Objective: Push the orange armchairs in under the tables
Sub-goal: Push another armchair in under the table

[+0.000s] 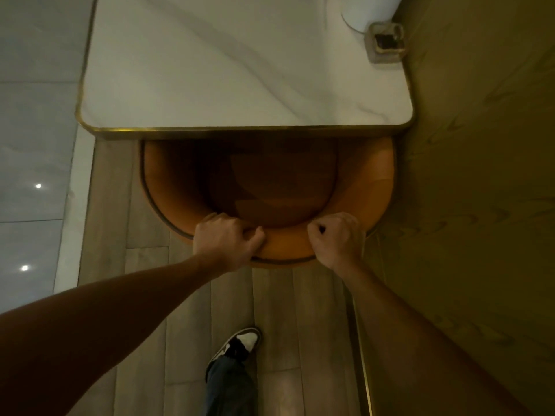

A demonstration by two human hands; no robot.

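Note:
An orange armchair [372,181] with a curved back stands below me, its front part hidden beneath a white marble table [240,70] with a brass rim. The seat lies in dark shadow under the tabletop. My left hand [226,240] grips the top of the curved backrest left of its middle. My right hand [338,238] grips the same rim just to the right. Both arms reach forward from the bottom of the view.
A wood-panelled wall [480,205] runs close along the right of chair and table. A wall socket [386,42] and a white object [372,7] sit at the table's far right corner. My shoe [240,345] stands on the plank floor behind the chair. Glossy tiles [33,145] lie left.

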